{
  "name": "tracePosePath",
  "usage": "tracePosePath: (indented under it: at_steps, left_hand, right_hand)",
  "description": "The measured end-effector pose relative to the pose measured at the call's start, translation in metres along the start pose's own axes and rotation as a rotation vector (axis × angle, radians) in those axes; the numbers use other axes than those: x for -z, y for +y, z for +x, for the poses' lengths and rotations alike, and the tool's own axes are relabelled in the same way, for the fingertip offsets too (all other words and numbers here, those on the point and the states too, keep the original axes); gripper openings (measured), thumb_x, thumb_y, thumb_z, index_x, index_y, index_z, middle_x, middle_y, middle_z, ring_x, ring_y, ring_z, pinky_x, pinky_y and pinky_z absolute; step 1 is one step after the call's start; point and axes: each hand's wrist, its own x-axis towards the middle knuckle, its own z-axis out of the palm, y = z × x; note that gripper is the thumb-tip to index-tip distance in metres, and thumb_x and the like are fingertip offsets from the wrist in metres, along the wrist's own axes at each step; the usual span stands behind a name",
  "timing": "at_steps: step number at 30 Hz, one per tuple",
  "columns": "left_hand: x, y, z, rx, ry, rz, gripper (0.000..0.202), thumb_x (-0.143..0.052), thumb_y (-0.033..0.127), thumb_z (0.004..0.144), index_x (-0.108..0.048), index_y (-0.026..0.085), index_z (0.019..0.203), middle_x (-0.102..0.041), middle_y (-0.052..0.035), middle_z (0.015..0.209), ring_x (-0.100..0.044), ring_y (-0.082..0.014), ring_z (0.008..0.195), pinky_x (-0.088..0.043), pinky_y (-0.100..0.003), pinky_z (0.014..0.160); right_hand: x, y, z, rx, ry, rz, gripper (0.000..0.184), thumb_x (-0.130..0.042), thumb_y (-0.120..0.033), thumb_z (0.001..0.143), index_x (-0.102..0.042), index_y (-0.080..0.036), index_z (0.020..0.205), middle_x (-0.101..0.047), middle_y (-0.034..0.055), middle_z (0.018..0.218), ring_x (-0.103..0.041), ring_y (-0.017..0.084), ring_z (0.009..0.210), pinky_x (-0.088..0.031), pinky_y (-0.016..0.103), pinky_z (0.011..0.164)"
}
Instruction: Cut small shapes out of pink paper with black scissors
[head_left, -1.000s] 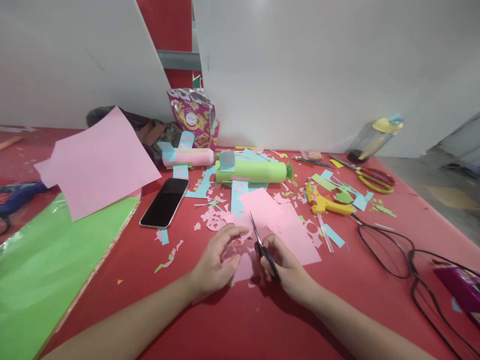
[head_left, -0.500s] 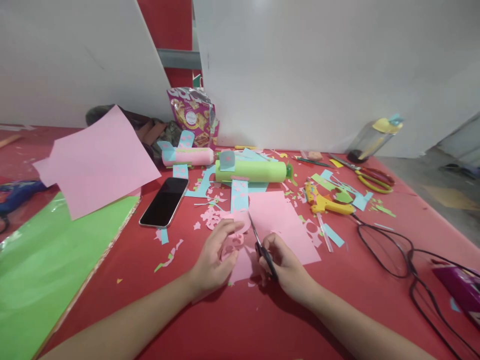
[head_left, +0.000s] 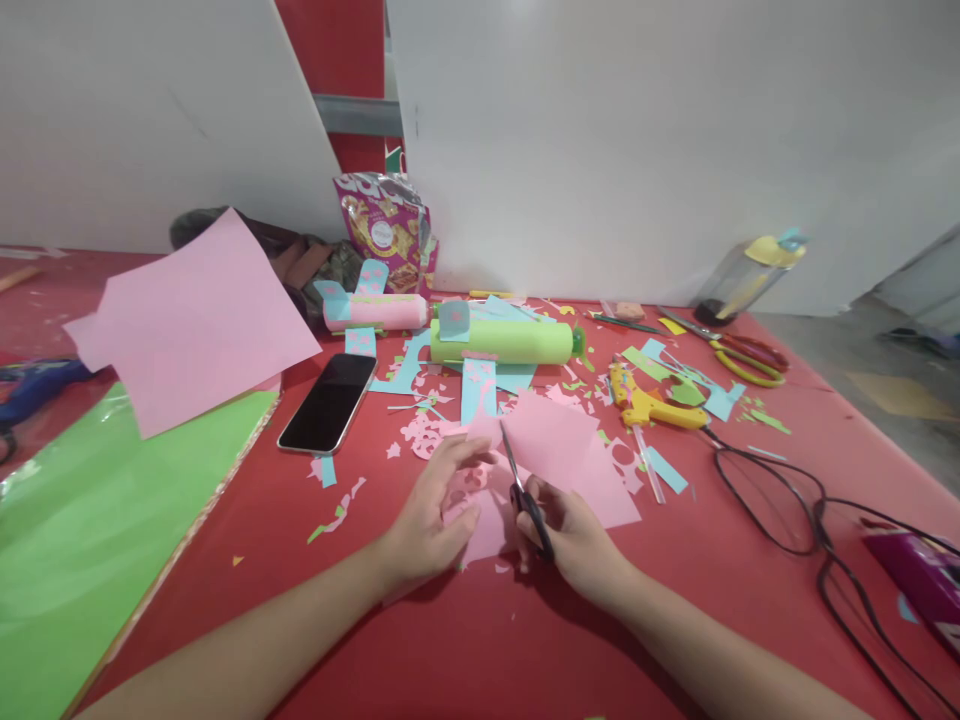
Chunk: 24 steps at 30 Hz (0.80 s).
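While both hands stay almost where they were, I see the pink paper (head_left: 559, 435) swing clockwise around the scissors (head_left: 534, 520): its far edge, nearly level half a second ago, now slants down to the right. I read that as the paper being turned against the blades rather than the blades being steered around it. On my feed, the fingers of the right hand (head_left: 577, 535) are clamped on the black handles. The left hand (head_left: 427, 512) has thumb and fingers apart; whether they pinch an edge, I cannot tell. The paper lies partly over another pink sheet (head_left: 615, 503) on the red table (head_left: 360, 620), nearer me than the green cylinder (head_left: 510, 343). It looks thin and plain, straight along that far edge.
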Motion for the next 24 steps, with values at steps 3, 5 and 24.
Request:
tracePosePath:
  at_steps: [3,5,24]
  left_hand:
    - [0.001,0.001,-0.001,0.024,-0.080,0.049,0.058,-0.039,0.002,0.071,-0.027,0.024,0.123,-0.039,-0.0089,0.113,-0.042,-0.0208,0.109,-0.034,-0.041,0.095]
    - [0.001,0.002,-0.001,0.040,-0.095,0.074,0.059,-0.039,0.003,0.070,-0.026,0.023,0.124,-0.039,-0.0097,0.114,-0.041,-0.0211,0.110,-0.035,-0.041,0.094]
    - [0.002,-0.001,0.000,0.037,-0.040,0.222,0.053,-0.042,0.008,0.072,-0.031,0.020,0.122,-0.044,-0.0106,0.113,-0.039,-0.0237,0.111,-0.036,-0.041,0.091]
  right_hand:
    - [0.000,0.001,0.000,-0.004,-0.033,0.057,0.037,-0.064,-0.043,0.064,-0.035,-0.020,0.064,-0.049,-0.0102,0.038,-0.050,0.008,0.034,-0.045,0.022,0.039]
    - [0.000,0.003,-0.001,0.000,-0.065,0.103,0.039,-0.065,-0.046,0.063,-0.036,-0.020,0.066,-0.051,-0.0090,0.041,-0.052,0.009,0.036,-0.045,0.023,0.039]
    - [0.002,-0.004,-0.005,-0.104,-0.288,0.412,0.037,-0.060,-0.050,0.068,-0.047,-0.018,0.081,-0.054,0.0013,0.073,-0.055,0.013,0.061,-0.045,0.025,0.053]
